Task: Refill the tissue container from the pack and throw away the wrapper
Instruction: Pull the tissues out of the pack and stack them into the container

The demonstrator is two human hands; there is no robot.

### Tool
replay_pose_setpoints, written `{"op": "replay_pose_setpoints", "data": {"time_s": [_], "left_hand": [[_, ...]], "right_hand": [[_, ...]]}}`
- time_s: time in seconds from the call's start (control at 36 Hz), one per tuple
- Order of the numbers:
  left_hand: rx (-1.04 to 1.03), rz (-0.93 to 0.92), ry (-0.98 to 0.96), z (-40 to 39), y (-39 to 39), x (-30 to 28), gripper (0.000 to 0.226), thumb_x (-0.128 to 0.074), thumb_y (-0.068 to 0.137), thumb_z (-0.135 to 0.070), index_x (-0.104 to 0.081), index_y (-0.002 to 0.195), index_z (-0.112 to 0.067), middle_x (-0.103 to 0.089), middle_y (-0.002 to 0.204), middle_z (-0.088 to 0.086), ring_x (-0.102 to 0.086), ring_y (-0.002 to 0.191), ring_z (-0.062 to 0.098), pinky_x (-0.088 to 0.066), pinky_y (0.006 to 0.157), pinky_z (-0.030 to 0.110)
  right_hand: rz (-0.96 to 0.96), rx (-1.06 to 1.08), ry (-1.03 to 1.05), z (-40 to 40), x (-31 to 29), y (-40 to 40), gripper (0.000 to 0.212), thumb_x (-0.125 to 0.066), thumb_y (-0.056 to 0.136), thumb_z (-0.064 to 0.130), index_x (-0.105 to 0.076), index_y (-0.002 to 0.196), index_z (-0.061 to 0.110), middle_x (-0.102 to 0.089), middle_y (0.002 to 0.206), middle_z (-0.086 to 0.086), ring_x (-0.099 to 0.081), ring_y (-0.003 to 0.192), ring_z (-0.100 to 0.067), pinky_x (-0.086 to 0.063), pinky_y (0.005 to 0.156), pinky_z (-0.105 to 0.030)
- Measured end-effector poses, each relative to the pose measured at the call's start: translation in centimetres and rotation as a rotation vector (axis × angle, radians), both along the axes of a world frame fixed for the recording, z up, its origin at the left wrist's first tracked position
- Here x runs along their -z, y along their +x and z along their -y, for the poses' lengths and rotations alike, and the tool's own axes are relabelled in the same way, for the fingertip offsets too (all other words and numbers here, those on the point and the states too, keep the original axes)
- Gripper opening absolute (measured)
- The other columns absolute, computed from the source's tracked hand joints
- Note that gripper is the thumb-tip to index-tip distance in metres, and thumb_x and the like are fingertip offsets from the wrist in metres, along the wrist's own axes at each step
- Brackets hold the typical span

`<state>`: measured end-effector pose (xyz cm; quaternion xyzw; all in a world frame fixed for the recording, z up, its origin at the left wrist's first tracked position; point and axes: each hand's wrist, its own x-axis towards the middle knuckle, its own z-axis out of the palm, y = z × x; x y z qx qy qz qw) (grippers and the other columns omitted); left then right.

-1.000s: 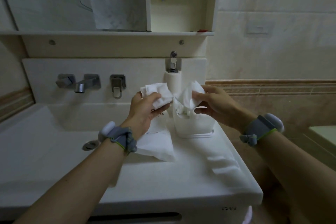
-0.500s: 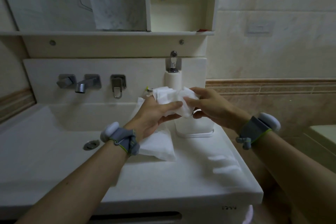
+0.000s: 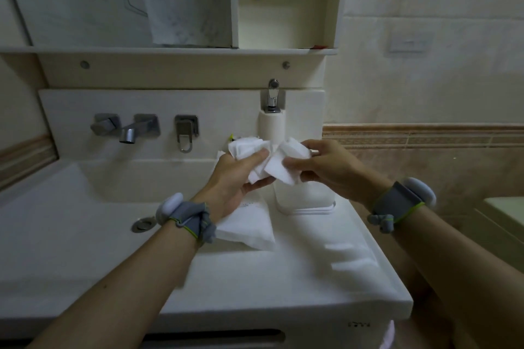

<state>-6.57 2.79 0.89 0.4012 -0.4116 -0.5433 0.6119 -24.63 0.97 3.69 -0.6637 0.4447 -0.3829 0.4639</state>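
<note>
Two hands share one wad of tissues [image 3: 269,163], held just above the container [image 3: 304,197]. My left hand [image 3: 238,178] curls around its left end, thumb on top; my right hand [image 3: 326,170] pinches the right end. The wad's long axis runs left to right, sagging in the middle. The pack [image 3: 246,224] lies on the counter [image 3: 312,278] under my left wrist, its long axis pointing away from me. I judge the refill only begun: tissues not yet in, wrapper not thrown away.

Soft, matt paper tissues [image 3: 269,159], crumpled. The tissue pack [image 3: 249,224] wears thin, faintly glossy film. Polished metal tap [image 3: 133,129], smooth white counter [image 3: 283,278].
</note>
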Motion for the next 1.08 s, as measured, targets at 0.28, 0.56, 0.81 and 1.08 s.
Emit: {"op": "replay_pose_setpoints", "data": {"time_s": [0.28, 0.56, 0.81, 1.08], "left_hand": [[0.021, 0.073, -0.008, 0.1, -0.5, -0.3, 0.03, -0.055, 0.092, -0.003, -0.059, 0.122, -0.008, -0.067, 0.116, 0.017, -0.065, 0.106, 0.029, -0.061, 0.075, 0.043], [-0.007, 0.258, -0.184, 0.6, -1.6, -1.1, 0.028, -0.078, 0.079, -0.009, -0.068, 0.106, -0.008, -0.072, 0.103, 0.015, -0.069, 0.095, 0.029, -0.059, 0.077, 0.045], [-0.102, 0.314, -0.324, 1.3, -0.8, 0.0, 0.059, -0.08, 0.074, -0.002, -0.057, 0.128, 0.003, -0.07, 0.11, 0.017, -0.069, 0.098, 0.034, -0.06, 0.078, 0.039], [-0.173, 0.319, -0.347, 1.3, -0.4, 0.2, 0.052, -0.085, 0.067, -0.002, -0.065, 0.115, -0.001, -0.072, 0.103, 0.015, -0.071, 0.091, 0.024, -0.058, 0.079, 0.032]], "right_hand": [[0.052, -0.105, 0.016, -0.5, -1.4, -0.8, 0.044, -0.074, 0.08, 0.001, -0.057, 0.121, -0.001, -0.062, 0.119, -0.026, -0.066, 0.099, -0.029, -0.049, 0.095, -0.055], [0.016, -0.073, -0.017, 0.6, -2.0, -0.1, 0.045, -0.071, 0.078, -0.009, -0.062, 0.117, 0.011, -0.062, 0.119, -0.019, -0.064, 0.105, -0.031, -0.056, 0.088, -0.043], [-0.139, 0.051, -0.397, 1.5, -0.4, -1.2, 0.032, -0.081, 0.076, 0.016, -0.07, 0.105, 0.023, -0.068, 0.107, 0.0, -0.066, 0.092, -0.013, -0.056, 0.08, -0.033], [-0.405, 0.242, -1.11, 2.5, 1.3, -1.4, 0.017, -0.075, 0.082, 0.027, -0.072, 0.099, 0.022, -0.061, 0.099, 0.004, -0.053, 0.079, -0.005, -0.048, 0.068, -0.022]]}}
